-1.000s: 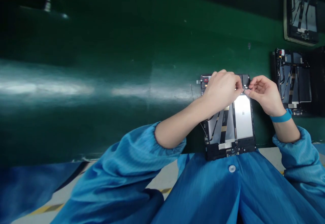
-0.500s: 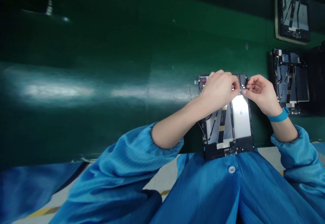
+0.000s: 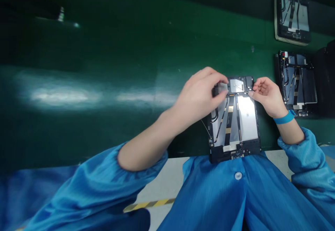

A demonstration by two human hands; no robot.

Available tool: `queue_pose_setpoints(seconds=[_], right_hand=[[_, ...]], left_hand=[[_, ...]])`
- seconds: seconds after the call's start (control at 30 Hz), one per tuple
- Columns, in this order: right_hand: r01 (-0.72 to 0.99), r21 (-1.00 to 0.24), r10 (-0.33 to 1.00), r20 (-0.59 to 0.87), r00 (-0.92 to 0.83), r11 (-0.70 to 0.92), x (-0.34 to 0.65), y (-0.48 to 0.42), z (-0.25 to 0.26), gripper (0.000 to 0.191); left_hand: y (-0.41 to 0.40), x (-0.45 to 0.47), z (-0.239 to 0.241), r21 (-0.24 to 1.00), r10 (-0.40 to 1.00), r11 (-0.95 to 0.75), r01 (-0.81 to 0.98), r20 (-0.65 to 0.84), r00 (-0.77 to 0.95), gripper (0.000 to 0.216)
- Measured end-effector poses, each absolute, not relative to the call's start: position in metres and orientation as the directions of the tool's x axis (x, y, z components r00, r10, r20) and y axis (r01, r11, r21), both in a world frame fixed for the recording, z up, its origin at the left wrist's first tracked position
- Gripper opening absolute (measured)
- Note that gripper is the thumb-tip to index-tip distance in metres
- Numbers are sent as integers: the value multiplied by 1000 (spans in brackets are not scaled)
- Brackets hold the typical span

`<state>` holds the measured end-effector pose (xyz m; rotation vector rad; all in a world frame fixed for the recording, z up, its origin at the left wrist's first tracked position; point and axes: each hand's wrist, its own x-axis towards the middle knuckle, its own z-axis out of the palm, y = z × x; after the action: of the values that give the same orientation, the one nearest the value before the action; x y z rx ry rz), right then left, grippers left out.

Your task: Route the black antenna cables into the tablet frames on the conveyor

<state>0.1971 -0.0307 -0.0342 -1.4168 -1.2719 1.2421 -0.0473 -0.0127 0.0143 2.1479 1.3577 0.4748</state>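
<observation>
An opened tablet (image 3: 235,126) lies back-side up on the green table (image 3: 117,66) near its front edge, with silver shielding and black and gold flex strips showing. My left hand (image 3: 199,96) hovers over the tablet's upper left corner, fingers loosely curled and apart, nothing visibly in them. My right hand (image 3: 267,94), with a blue wristband (image 3: 283,119), pinches a tiny part at the tablet's upper right corner. Blue sleeves cover both my forearms.
Two more opened tablets lie at the right: one (image 3: 295,82) beside my right hand, another (image 3: 291,14) in a pale tray at the far corner. A small bright object (image 3: 61,14) sits at the far left. A yellow-striped floor shows below the table edge.
My left hand has drawn back to the left, away from the right hand's pinch, uncovering the tablet's top shield. The right hand stays at the upper right corner.
</observation>
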Motion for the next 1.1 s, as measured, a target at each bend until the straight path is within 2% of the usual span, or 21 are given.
queue_pose_setpoints(seconds=[0.23, 0.5, 0.7, 0.87, 1.1], right_hand=[[188, -972, 990, -140, 3, -138, 197, -32, -32, 34], [317, -944, 995, -100, -18, -90, 195, -30, -29, 31], [176, -975, 989, -143, -36, -135, 200, -27, -32, 36], [176, -975, 988, -145, -48, -134, 202, -27, -34, 37], [263, -959, 990, -125, -72, -102, 199, -26, -27, 31]], left_hand=[[-40, -98, 7, 622, 927, -268, 735, -42, 373, 22], [-50, -90, 9, 602, 918, -292, 744, -40, 393, 24], [-54, -100, 6, 583, 913, -302, 754, -50, 405, 23], [-58, -102, 6, 601, 911, -292, 744, -61, 407, 22], [-36, -70, 8, 571, 849, -440, 694, 13, 528, 26]])
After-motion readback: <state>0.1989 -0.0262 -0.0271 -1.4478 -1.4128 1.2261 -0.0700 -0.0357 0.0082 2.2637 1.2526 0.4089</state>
